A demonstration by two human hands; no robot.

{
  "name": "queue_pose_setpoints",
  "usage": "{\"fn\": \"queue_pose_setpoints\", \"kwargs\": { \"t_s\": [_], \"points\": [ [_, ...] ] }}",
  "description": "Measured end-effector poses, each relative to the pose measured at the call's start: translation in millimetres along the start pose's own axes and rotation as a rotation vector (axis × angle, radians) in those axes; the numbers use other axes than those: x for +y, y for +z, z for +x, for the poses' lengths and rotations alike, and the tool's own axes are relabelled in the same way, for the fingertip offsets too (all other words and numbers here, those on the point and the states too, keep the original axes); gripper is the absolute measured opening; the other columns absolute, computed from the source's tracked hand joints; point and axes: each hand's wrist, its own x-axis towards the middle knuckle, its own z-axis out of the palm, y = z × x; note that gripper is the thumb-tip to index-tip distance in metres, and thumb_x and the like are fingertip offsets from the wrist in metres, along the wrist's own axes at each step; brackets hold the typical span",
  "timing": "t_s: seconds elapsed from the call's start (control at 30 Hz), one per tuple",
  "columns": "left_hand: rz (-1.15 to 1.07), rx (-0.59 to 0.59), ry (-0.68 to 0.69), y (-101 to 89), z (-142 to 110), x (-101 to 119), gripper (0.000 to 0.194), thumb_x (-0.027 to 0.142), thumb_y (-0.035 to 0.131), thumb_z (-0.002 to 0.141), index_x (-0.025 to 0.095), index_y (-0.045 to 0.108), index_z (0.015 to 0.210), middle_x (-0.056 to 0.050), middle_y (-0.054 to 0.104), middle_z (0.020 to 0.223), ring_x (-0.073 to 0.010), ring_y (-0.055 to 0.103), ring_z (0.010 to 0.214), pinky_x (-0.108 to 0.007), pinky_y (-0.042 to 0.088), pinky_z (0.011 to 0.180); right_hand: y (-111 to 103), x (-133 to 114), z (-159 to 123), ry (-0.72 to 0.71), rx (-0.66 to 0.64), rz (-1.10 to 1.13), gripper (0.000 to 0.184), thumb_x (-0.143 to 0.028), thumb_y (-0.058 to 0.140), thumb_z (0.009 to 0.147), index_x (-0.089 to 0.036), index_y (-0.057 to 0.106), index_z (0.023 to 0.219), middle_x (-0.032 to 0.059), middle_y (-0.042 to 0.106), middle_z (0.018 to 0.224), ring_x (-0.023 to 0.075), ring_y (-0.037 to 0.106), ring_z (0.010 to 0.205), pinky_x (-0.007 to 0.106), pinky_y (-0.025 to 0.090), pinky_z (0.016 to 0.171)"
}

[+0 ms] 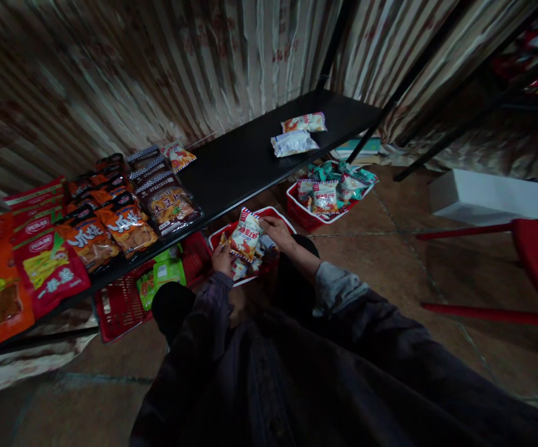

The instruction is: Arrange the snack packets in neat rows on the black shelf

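A white, red and orange snack bag [245, 236] is held up over a red basket with a white rim [289, 218]. Closed on its lower left side is my left hand [223, 258], next to a small orange edge of packaging. My right hand [276, 232] pinches the bag along its right edge. Below it, more snack bags [240, 268] lie in the basket, partly hidden by the bag and my hands.
A low black shelf [236, 164] carries rows of brown potato-chip bags [169, 202], orange bags and red bags on the left, and two loose packets [294, 143] on the right. Another filled basket [313, 220], a red basket [117, 310] and a red stool [537, 261] stand around.
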Motion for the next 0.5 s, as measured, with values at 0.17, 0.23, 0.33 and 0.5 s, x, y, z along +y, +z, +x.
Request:
{"fn": "queue_pose_setpoints", "kwargs": {
  "t_s": [0.17, 0.23, 0.33, 0.5],
  "points": [
    [-0.001, 0.018, 0.070, -0.7, -1, 13, 0.032, 0.037, 0.072, 0.065, 0.015, 0.065, 0.087, -0.002, 0.065, 0.078, -0.0103, 0.060, 0.064, -0.024, 0.048, 0.061, 2, -16, 13, -0.060, -0.084, 0.098, 0.040, -0.049, 0.062, 0.070, -0.014, 0.068, 0.088, 0.0001, 0.066, 0.074, 0.0115, 0.056, 0.064, 0.022, 0.043, 0.060],
    [0.006, 0.019, 0.086, -1.8, -2, 16, 0.029, 0.036, 0.071, 0.065, 0.015, 0.065, 0.085, -0.003, 0.065, 0.079, -0.0112, 0.061, 0.066, -0.025, 0.049, 0.062, 4, -20, 16, -0.052, -0.097, 0.115, 0.038, -0.048, 0.064, 0.067, -0.014, 0.069, 0.085, 0.0000, 0.065, 0.072, 0.0102, 0.054, 0.061, 0.021, 0.042, 0.058],
    [0.018, 0.024, 0.102, -3.9, -5, 16, 0.028, 0.035, 0.070, 0.065, 0.015, 0.065, 0.083, -0.003, 0.066, 0.081, -0.0123, 0.062, 0.068, -0.027, 0.050, 0.065, 7, -22, 20, -0.029, -0.046, 0.115, 0.036, -0.046, 0.064, 0.066, -0.013, 0.069, 0.077, -0.0004, 0.063, 0.066, 0.0085, 0.049, 0.055, 0.020, 0.038, 0.052],
    [-0.015, 0.007, 0.117, -8.2, -22, 10, 0.031, 0.038, 0.073, 0.062, 0.013, 0.064, 0.077, -0.002, 0.065, 0.074, -0.0101, 0.059, 0.062, -0.025, 0.050, 0.061, 8, -23, 26, 0.003, 0.040, 0.021, 0.033, -0.045, 0.059, 0.068, -0.013, 0.067, 0.072, -0.0024, 0.056, 0.056, 0.0075, 0.043, 0.047, 0.020, 0.030, 0.044]
  ]
}}
